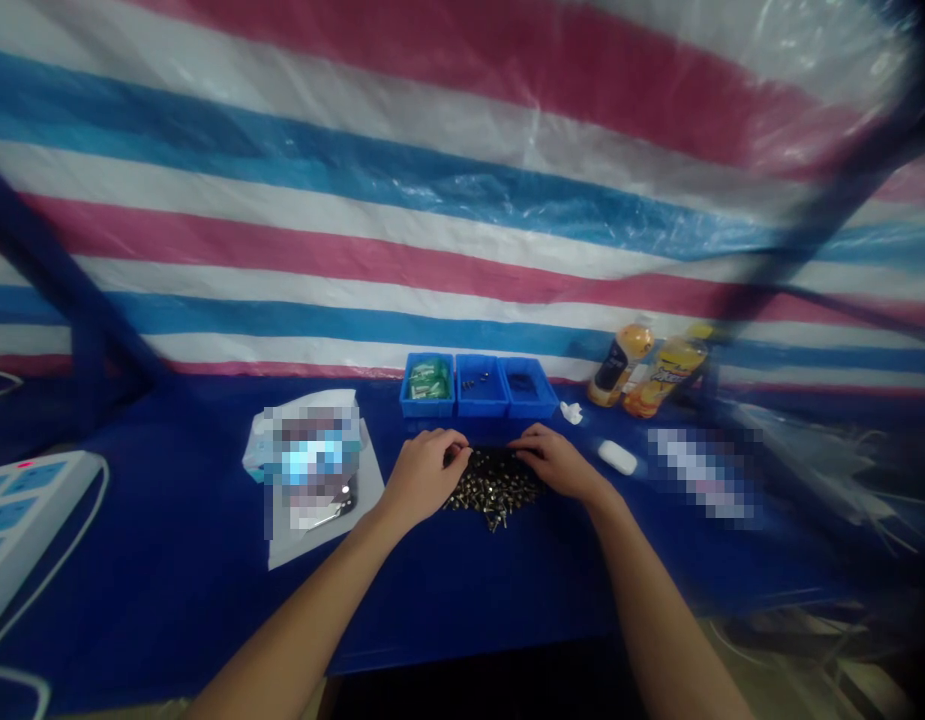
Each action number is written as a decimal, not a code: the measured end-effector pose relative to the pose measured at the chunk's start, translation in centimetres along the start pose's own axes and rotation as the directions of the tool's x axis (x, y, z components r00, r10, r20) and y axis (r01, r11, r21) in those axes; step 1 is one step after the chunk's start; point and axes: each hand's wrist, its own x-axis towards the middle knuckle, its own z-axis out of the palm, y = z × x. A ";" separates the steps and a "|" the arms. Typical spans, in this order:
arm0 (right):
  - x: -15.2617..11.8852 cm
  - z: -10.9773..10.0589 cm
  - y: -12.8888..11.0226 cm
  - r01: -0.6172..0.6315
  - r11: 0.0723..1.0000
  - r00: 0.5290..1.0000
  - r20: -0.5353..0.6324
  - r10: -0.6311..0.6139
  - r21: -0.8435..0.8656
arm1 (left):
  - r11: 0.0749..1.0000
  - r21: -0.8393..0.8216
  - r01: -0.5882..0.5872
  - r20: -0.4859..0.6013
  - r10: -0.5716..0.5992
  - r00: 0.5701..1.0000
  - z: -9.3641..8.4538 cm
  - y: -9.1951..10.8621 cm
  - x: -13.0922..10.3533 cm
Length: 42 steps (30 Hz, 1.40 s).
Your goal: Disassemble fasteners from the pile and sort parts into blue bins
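1. From the head camera, we look down at a blue table (pixel 462 610) backed by a striped plastic sheet (pixel 357 250). A loose pile of small metal parts (pixel 496 492) lies on the table in front of us, between our two hands.
2. Our left hand (pixel 428 468) is at the pile's left side, fingers bent, with thumb and fingertips close together by one end of a dark strip (pixel 490 453). We cannot tell whether they grip it.
3. Our right hand (pixel 558 464) mirrors it at the other end, fingers bent inward and tips near the strip; we cannot tell whether they are clamped on it either. Placed this way, the hands seem meant to steady the strip from both ends, along the pile's far edge.
4. Just beyond stand three blue trays in a row, probably for easy reach. The left tray (pixel 429 409) holds green packets (pixel 430 380); the middle tray (pixel 483 409) holds a few metal pieces (pixel 469 383); the right tray (pixel 535 410) has something dark inside, too dim to identify.
5. Farther right, two drink bottles, one dark-labelled (pixel 619 368) and one yellow (pixel 668 374), hold orange-yellow contents, perhaps set back to spare the working space.
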 end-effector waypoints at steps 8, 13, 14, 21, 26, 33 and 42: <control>0.1 -0.1 -0.7 -0.013 0.999 0.997 -0.069 0.016 0.039 | 1.000 0.015 -0.001 0.017 0.001 1.000 0.0 0.1 0.0; 0.3 -0.2 -1.5 -0.058 0.992 0.975 -0.207 0.080 0.110 | 1.000 0.011 0.005 0.018 -0.005 1.000 0.0 0.0 0.0; 0.4 -0.1 -1.5 -0.060 0.988 0.967 -0.239 0.092 0.141 | 1.000 0.010 0.004 0.019 -0.005 1.000 0.0 0.0 -0.1; 0.7 0.5 -1.5 -0.084 0.889 0.958 -0.209 0.196 0.450 | 1.000 0.016 -0.004 0.015 0.004 1.000 0.1 -0.1 0.0; 0.6 0.1 -1.8 -0.145 0.841 0.946 -0.176 0.273 0.521 | 1.000 0.006 0.001 0.019 -0.001 1.000 0.0 -0.1 0.0; 0.6 0.2 -0.6 -0.283 0.895 0.898 -0.234 0.373 0.344 | 1.000 0.013 0.007 0.029 -0.008 1.000 0.0 0.0 0.0; 0.4 -0.3 -1.9 -0.220 0.591 0.945 0.018 0.327 0.776 | 1.000 0.012 0.007 0.032 -0.008 0.999 0.0 0.1 0.0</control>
